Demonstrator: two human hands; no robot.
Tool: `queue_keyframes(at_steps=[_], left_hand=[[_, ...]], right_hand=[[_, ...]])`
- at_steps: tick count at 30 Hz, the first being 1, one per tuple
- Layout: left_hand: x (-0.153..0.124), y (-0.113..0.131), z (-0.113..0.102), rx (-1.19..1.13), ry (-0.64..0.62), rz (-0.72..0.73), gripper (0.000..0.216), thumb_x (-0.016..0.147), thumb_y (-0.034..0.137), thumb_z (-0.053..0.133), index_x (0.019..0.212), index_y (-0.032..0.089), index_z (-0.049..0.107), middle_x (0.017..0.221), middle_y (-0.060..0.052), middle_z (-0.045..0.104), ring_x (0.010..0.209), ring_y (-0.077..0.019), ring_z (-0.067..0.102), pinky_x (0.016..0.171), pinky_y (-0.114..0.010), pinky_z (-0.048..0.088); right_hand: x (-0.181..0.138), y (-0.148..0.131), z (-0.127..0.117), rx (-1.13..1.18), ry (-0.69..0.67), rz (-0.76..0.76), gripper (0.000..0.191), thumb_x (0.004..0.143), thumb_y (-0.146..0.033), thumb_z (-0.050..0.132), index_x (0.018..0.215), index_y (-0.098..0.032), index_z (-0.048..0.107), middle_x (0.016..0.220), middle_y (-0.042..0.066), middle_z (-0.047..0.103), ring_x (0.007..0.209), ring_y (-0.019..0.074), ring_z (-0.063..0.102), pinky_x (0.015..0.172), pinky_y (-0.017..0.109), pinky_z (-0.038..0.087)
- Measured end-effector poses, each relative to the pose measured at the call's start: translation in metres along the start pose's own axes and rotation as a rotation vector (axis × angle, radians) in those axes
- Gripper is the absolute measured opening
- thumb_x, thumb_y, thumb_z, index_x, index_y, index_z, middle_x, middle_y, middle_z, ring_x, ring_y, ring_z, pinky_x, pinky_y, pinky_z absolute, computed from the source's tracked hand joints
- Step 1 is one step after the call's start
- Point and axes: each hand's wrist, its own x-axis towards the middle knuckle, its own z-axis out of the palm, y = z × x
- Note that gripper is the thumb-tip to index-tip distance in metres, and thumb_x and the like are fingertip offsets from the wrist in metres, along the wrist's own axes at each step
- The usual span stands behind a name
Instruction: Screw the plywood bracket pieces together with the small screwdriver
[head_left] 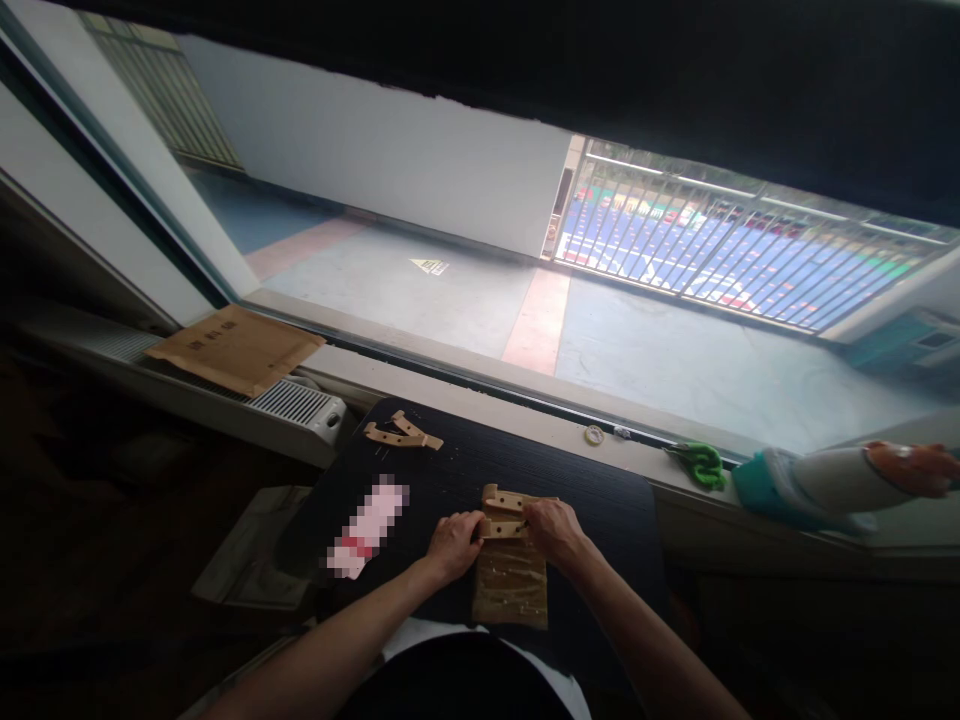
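A light wooden piece with dark holes [507, 530] lies crosswise at the front middle of the dark table. My left hand [456, 545] is closed on its left end, and my right hand [556, 528] grips around its right end, hiding that part. Just behind it rests a similar wooden piece [504, 500], partly covered by my right hand. Beneath them a creased brown sheet [511, 590] with pale specks spreads toward me; its material is unclear. Farther back on the left, two more holed wooden pieces [405, 435] lie in a V.
A blurred pink item [371, 525] lies left on the black table [600, 510]. Along the sill are a tape roll [593, 435], green-handled scissors [703, 465] and a teal container [772, 490]. A brown envelope [240, 350] covers part of the radiator [300, 402].
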Motion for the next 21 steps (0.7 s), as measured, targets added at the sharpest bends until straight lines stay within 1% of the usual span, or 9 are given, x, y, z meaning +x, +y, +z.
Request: queue_keyframes(at_steps=[4,7,14,21], left_hand=[[0.002,0.0,-0.001,-0.016,-0.01,-0.006,0.026,0.08,0.02,0.052,0.105,0.024,0.057,0.104,-0.003,0.067,0.1,-0.0219,0.059,0.085,-0.031,0.039],[0.003,0.0,-0.003,-0.026,-0.022,-0.015,0.028,0.08,0.02,0.052,0.107,0.025,0.057,0.108,-0.002,0.066,0.103,-0.0209,0.059,0.087,-0.03,0.04],[0.005,0.003,-0.007,-0.041,-0.051,-0.064,0.032,0.079,0.017,0.054,0.109,0.026,0.056,0.11,0.0,0.066,0.103,-0.0198,0.059,0.088,-0.029,0.041],[0.005,0.006,0.0,-0.104,-0.034,-0.117,0.034,0.077,0.013,0.053,0.109,0.026,0.056,0.111,0.0,0.066,0.104,-0.0182,0.059,0.089,-0.025,0.042]], right_hand=[[0.007,0.001,0.004,0.008,-0.007,0.007,0.029,0.09,-0.033,0.055,0.115,-0.017,0.056,0.114,0.007,0.059,0.097,0.0191,0.06,0.081,0.039,0.05],[0.012,0.002,0.005,0.021,-0.007,0.006,0.029,0.09,-0.033,0.055,0.115,-0.017,0.056,0.115,0.007,0.059,0.097,0.0192,0.059,0.082,0.039,0.05],[0.012,0.01,-0.001,0.074,-0.024,-0.013,0.029,0.09,-0.033,0.055,0.114,-0.017,0.057,0.113,0.007,0.059,0.096,0.0191,0.06,0.081,0.039,0.05],[0.017,0.021,-0.002,0.111,-0.073,-0.078,0.025,0.09,-0.032,0.055,0.109,-0.017,0.059,0.109,0.006,0.061,0.094,0.018,0.061,0.081,0.038,0.051]])
